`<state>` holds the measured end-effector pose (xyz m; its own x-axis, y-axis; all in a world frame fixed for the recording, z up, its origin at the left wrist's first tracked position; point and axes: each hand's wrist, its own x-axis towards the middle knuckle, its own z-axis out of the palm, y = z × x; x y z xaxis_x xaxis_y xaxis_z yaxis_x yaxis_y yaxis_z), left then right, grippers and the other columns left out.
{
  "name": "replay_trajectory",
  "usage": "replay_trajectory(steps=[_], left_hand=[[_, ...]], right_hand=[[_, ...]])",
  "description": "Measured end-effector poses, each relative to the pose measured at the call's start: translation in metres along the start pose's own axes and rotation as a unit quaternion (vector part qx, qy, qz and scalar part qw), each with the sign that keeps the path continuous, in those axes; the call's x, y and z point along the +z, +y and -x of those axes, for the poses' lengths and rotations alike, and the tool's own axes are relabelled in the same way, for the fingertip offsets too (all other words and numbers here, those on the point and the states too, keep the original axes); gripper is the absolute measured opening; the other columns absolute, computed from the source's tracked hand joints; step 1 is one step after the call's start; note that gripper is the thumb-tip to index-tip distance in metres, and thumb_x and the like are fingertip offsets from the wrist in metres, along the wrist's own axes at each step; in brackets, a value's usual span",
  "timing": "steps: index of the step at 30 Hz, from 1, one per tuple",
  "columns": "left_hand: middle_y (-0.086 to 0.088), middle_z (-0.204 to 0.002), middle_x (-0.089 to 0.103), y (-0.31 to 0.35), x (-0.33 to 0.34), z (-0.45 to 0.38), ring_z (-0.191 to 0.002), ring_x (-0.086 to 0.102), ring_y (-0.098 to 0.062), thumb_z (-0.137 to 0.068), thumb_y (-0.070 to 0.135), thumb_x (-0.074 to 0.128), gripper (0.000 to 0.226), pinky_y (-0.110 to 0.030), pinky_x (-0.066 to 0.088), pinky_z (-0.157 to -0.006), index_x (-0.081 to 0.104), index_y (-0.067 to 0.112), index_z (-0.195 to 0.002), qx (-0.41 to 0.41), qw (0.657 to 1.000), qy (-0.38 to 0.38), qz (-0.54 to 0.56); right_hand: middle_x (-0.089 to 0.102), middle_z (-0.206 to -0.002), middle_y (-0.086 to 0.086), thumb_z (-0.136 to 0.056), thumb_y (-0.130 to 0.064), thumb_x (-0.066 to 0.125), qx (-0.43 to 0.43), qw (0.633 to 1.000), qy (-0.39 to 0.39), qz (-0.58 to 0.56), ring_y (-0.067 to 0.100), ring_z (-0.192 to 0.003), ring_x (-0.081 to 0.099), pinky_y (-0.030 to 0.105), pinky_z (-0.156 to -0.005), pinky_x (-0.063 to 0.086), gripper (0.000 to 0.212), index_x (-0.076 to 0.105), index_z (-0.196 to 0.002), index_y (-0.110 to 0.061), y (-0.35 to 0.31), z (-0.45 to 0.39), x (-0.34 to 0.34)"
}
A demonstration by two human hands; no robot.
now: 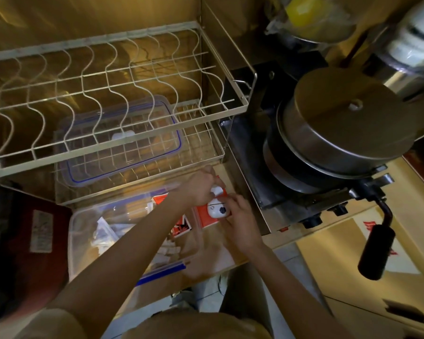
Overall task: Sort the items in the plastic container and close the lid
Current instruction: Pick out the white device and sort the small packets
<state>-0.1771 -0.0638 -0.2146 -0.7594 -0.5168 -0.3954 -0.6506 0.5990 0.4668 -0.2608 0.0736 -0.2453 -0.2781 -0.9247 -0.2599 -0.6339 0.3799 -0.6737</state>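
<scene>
The open plastic container [83,231] sat below the wire rack [103,94], packets inside, sorting unfinished. At its right end, the left hand [201,189] and right hand [240,223] pinched a small white device [218,206] over an orange box [203,216]. The lid [123,138] lay on the rack's lower shelf, not yet fitted.

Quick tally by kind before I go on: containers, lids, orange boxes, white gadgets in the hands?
Clear plastic container: 1
Blue-sealed lid, lying under the wire rack: 1
Orange boxes: 2
White gadget, held by the left hand and right hand: 1
Total: 5
</scene>
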Motion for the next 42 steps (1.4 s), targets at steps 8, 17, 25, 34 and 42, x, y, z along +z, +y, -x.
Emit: replay_trajectory(steps=[8,17,25,34,42], left_hand=[[-0.012,-0.122,0.053,-0.001,0.0,0.029,-0.104,0.058,-0.029,-0.084,0.011,0.053,0.035,-0.03,0.044,-0.089,0.059,0.013,-0.119,-0.008,0.992,0.109,0.067],[-0.008,-0.101,0.071,-0.05,0.022,0.131,-0.086,0.062,-0.02,-0.088,0.007,0.053,0.022,-0.018,0.043,-0.07,0.068,0.011,-0.102,-0.151,0.939,0.211,0.225],[-0.006,-0.143,0.046,-0.091,0.071,0.186,-0.128,0.045,-0.023,-0.094,0.027,0.044,0.038,-0.032,0.038,-0.102,0.048,0.019,-0.131,-0.241,0.95,0.164,0.111],[0.0,-0.158,0.014,-0.104,0.087,0.158,-0.145,0.012,-0.018,-0.09,0.037,0.048,0.057,-0.041,0.021,-0.117,0.029,0.027,-0.142,-0.199,0.974,0.093,0.055],[-0.004,-0.159,-0.001,-0.103,0.093,0.139,-0.146,-0.004,-0.024,-0.087,0.047,0.05,0.072,-0.048,0.006,-0.118,0.012,0.032,-0.146,-0.191,0.982,0.001,-0.01]], right_hand=[[0.049,-0.131,0.003,-0.08,-0.005,0.059,-0.007,0.999,0.034,0.035,0.022,-0.121,0.044,0.034,-0.103,0.04,0.048,0.052,-0.126,-0.02,-0.008,-0.002,0.0],[0.057,-0.109,-0.006,-0.096,-0.022,0.047,-0.077,0.99,0.101,-0.064,0.006,-0.097,0.055,0.018,-0.081,0.048,0.023,0.056,-0.116,-0.016,-0.075,0.001,0.011],[0.031,-0.149,0.009,-0.097,-0.013,0.041,-0.068,0.996,-0.05,0.038,0.026,-0.132,0.04,0.044,-0.108,0.039,0.032,0.046,-0.128,-0.014,-0.085,-0.028,0.077],[0.021,-0.154,0.018,-0.085,-0.004,0.057,-0.064,0.951,-0.146,0.265,0.034,-0.145,0.009,0.039,-0.118,0.02,0.071,0.02,-0.146,-0.008,-0.082,-0.038,0.099],[0.023,-0.152,0.018,-0.088,-0.014,0.059,-0.077,0.931,-0.139,0.327,0.033,-0.144,0.013,0.038,-0.115,0.023,0.065,0.025,-0.142,-0.005,-0.083,-0.035,0.097]])
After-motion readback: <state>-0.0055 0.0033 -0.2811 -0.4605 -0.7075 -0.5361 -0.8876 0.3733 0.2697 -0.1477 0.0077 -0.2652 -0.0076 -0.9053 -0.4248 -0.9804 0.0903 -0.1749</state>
